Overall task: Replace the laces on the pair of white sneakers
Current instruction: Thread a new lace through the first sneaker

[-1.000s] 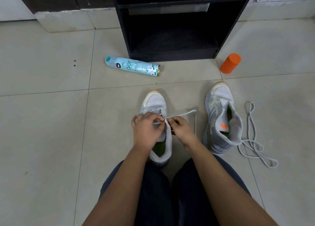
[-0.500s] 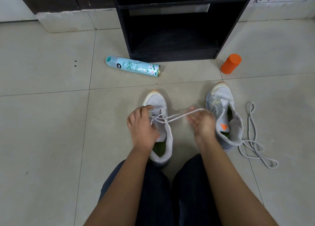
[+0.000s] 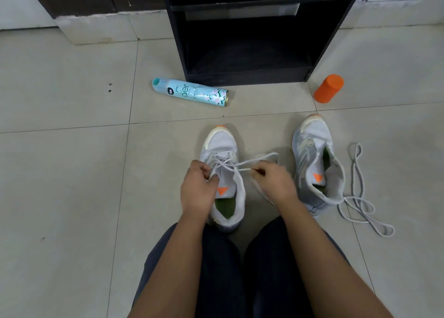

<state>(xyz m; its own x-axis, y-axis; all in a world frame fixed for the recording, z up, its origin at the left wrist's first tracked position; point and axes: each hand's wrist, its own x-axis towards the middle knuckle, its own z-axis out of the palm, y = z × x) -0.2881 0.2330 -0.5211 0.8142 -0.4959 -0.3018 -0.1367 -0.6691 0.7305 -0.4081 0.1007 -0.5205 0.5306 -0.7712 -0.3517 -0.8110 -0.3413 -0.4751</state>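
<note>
Your left hand [image 3: 197, 192] grips the near sneaker [image 3: 222, 144] at its eyelets, and your right hand [image 3: 271, 180] pinches its lace [image 3: 240, 165], which crosses only the lower holes. Next, likely, thread the following eyelet. Farther right, the other sneaker [image 3: 314, 164] stands unlaced beside a loose lace [image 3: 358, 197].

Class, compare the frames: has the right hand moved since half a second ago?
Yes. The right hand has drawn back leftward, off the right sneaker and toward the left sneaker, pinching the lace.
</note>
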